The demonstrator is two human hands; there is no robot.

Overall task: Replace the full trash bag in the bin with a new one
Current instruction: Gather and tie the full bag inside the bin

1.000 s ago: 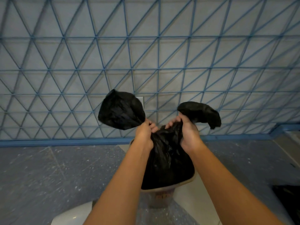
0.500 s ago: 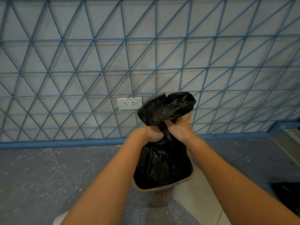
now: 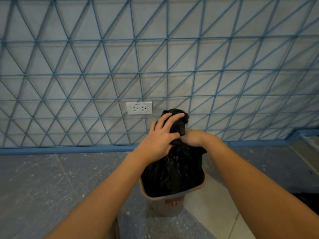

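A grey wall with blue crossing lines (image 3: 86, 66) stands behind both hands. Below them, a full black plastic trash bag (image 3: 172, 173) sits in a small tan bin (image 3: 174, 195). The left hand (image 3: 160, 138) spreads its fingers over the bag's bunched top. The right hand (image 3: 193, 138) grips the neck.

dim, even indoor light; edges bowed by wide-angle; slightly soft

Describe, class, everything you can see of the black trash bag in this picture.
The black trash bag looks like thin, glossy, crinkled plastic. Its lower body sits upright inside the tan bin and bulges above the rim. Its top is gathered into a twisted neck with a loose tuft above. The left hand lies on the neck, fingers spread; the right hand grips it from behind.
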